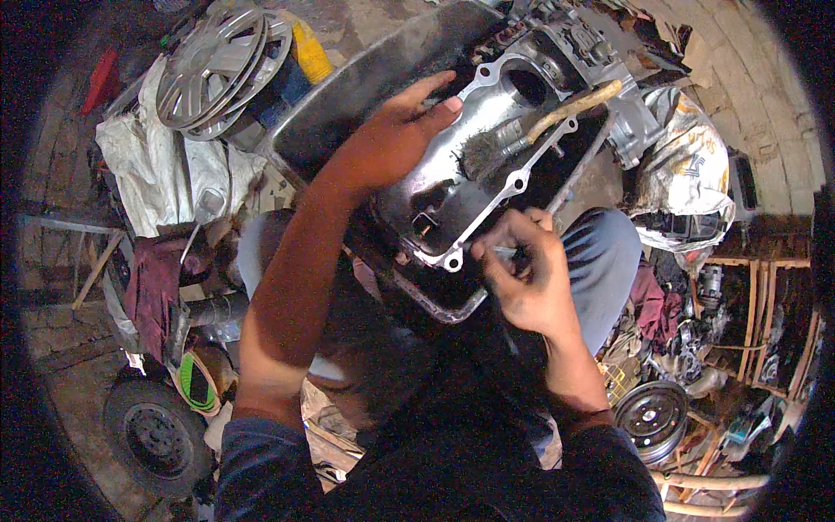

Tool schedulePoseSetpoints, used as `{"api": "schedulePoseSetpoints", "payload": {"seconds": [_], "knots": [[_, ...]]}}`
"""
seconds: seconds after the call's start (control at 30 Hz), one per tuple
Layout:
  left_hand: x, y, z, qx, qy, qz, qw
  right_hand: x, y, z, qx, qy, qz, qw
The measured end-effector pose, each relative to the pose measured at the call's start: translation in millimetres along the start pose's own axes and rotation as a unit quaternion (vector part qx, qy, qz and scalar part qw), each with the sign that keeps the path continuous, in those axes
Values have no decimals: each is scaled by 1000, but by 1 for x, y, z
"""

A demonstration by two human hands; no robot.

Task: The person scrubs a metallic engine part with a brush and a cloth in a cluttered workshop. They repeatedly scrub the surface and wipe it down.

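A large silver metal casing [500, 106], like an engine or gearbox housing with a bolt-holed flange, lies tilted across a dark tub [344, 83] between my knees. My left hand [396, 143] rests on its left edge, fingers stretched over the metal. A paintbrush [487, 155] with dirty grey bristles and a wooden handle lies inside the casing's hollow. Beside the near right part of the flange, my right hand [526, 274] is closed, fingers curled in a pinch. A small pale sliver shows between them, too small to name.
Wheel covers [213, 70] are stacked at the far left above a white sack [143, 143]. Another white sack [683, 165] stands right of the casing. A tyred wheel [156, 431] lies lower left. A bare wheel rim [651, 418] sits lower right among scrap parts.
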State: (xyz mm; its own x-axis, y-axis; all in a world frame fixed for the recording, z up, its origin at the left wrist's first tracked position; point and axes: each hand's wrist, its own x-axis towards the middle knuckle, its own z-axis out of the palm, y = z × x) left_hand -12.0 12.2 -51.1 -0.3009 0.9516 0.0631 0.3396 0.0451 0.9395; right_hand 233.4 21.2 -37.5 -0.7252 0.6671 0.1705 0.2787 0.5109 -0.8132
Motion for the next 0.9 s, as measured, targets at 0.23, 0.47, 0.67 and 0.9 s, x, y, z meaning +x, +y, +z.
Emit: {"api": "schedulePoseSetpoints", "payload": {"seconds": [0.23,0.47,0.67,0.9], "knots": [[-1,6,-3,-15,-20,-41,999,-1,-2,3,-17,3,-52,999],[-1,3,-1,5,0,0,1000,-3,-8,3,-11,-8,-54,998],[-3,9,-2,-8,-11,-13,1000,-5,-2,6,-39,13,-51,998],[-6,10,-1,-15,8,-20,1000,-1,-3,3,-15,65,-25,997]]}}
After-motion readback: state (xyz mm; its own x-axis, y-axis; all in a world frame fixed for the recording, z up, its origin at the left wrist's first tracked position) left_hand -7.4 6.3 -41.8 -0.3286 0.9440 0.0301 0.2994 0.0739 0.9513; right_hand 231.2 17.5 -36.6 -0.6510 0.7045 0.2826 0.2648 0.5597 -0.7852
